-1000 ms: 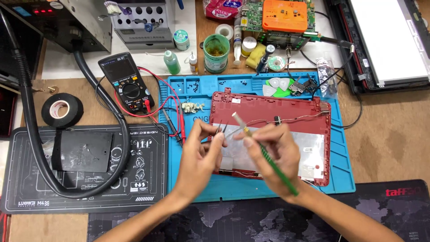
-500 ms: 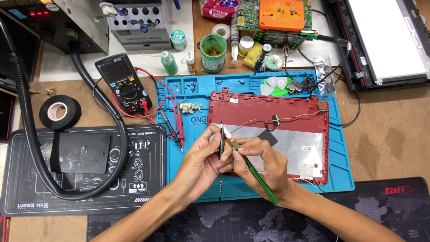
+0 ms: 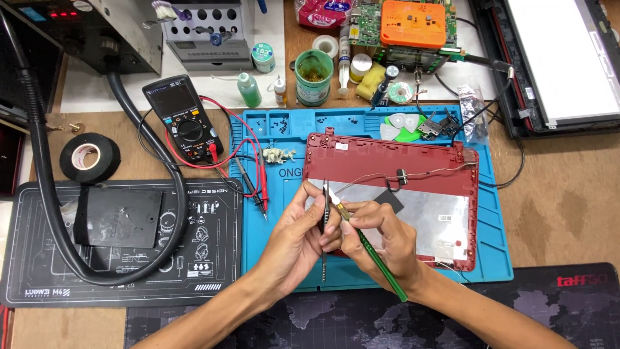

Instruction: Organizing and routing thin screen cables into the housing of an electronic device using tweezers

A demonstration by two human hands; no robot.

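Red laptop shell (image 3: 413, 174) lies on the blue mat (image 3: 284, 258), and both hands meet at its near-left edge: left hand (image 3: 294, 239) pinches slim black tweezers (image 3: 325, 220) upright, right hand (image 3: 378, 236) grips a green-handled brush (image 3: 378, 262), its pale tip just beside the tweezers.

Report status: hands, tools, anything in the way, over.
Left hand shut on tweezers. Right hand shut on green brush, bristles meeting tweezer tips. Both over red laptop cover. Multimeter probes lie left, apart.
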